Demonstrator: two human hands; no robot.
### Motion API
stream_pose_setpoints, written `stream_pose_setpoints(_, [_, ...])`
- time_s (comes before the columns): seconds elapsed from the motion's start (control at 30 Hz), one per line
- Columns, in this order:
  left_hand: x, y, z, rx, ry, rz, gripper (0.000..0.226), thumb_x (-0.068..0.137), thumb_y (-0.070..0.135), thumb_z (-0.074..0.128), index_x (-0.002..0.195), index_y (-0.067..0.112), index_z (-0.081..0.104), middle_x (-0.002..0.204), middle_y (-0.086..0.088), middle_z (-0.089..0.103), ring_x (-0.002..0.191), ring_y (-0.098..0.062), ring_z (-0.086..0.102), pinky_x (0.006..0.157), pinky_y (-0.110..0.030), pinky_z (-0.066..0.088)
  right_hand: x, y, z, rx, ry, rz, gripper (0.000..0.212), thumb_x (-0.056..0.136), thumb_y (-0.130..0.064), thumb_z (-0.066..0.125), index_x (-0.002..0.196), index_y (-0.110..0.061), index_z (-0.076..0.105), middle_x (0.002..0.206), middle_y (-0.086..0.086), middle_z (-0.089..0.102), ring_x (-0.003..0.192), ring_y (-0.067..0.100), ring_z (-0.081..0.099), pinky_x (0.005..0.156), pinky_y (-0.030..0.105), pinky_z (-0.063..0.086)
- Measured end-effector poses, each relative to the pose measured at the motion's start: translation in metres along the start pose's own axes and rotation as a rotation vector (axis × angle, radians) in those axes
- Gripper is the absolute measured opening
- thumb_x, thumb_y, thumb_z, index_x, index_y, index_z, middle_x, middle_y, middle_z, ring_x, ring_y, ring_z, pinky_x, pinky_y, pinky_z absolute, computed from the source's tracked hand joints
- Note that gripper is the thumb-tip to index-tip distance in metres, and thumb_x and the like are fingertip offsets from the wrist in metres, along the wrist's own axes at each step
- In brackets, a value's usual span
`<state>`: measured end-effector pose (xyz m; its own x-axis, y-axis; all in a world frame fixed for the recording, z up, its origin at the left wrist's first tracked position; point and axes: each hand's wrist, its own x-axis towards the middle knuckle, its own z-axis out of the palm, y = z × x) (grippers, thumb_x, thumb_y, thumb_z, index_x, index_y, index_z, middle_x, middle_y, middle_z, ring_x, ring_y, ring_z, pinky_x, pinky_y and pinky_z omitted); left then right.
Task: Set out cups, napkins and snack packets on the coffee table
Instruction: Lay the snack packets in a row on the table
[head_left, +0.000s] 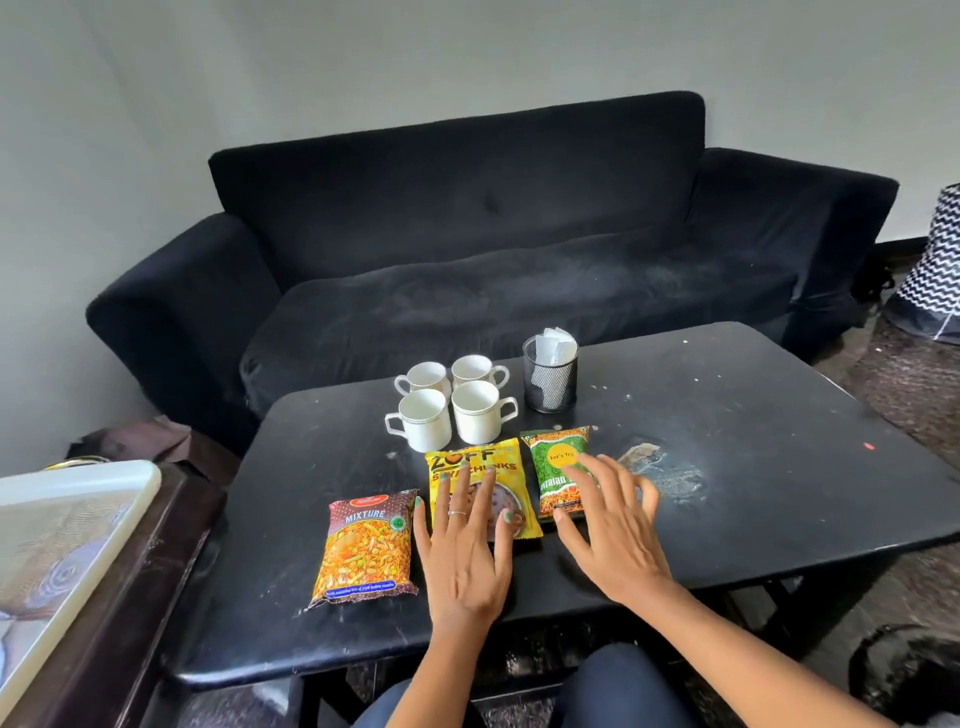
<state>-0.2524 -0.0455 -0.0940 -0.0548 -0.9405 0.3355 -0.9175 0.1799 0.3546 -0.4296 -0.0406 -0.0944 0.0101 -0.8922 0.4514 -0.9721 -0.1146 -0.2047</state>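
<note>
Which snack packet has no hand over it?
The Mixture packet, farthest left. The left hand covers the yellow packet, the right hand the green packet.

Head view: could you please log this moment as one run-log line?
left hand open over yellow packet | right hand open over green packet | four cups grouped

We see a scuffed black tabletop (727, 467). On it stand four white cups (452, 402) in a tight square, just beside a black mesh holder (550, 382) stuffed with white napkins (555, 345). Nearer us lie three snack packets: orange Mixture (363, 551), yellow Zoff soya chunks (480, 467), green Let's Try (556, 457).
</note>
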Motion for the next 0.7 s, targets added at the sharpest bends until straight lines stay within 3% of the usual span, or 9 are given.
stream_pose_setpoints(0.13, [-0.003,-0.032,-0.027,0.052,0.060,0.122,0.050,0.094,0.043,0.028,0.134,0.029,0.054,0.145,0.003,0.047,0.137,-0.023,0.041,0.115,-0.041,0.013,-0.005,-0.022,0.001,0.029,0.051,-0.142,0.035,0.083,-0.042,0.046,0.110,-0.022,0.059,0.116,-0.002,0.059,0.115,0.019,0.047,0.092,0.039,0.031])
stream_pose_setpoints(0.37, [-0.031,-0.090,-0.056,0.071,0.108,0.012,0.050,0.089,0.046,0.033,0.126,0.025,0.060,0.138,0.002,0.055,0.133,-0.023,0.047,0.112,-0.040,0.017,-0.007,-0.090,0.017,0.080,-0.048,-0.306,0.032,0.083,-0.043,0.048,0.111,-0.029,0.057,0.123,-0.007,0.059,0.121,0.018,0.047,0.099,0.036,0.027])
stream_pose_setpoints(0.7, [-0.028,-0.101,-0.037,0.038,-0.042,-0.018,0.068,0.087,0.064,0.019,0.147,0.035,0.028,0.156,0.015,0.016,0.147,-0.008,0.004,0.119,-0.035,0.006,-0.003,-0.092,0.024,0.014,-0.171,-0.236,0.056,0.088,-0.045,0.041,0.132,-0.014,0.056,0.140,0.001,0.053,0.133,0.023,0.046,0.110,0.040,0.021])
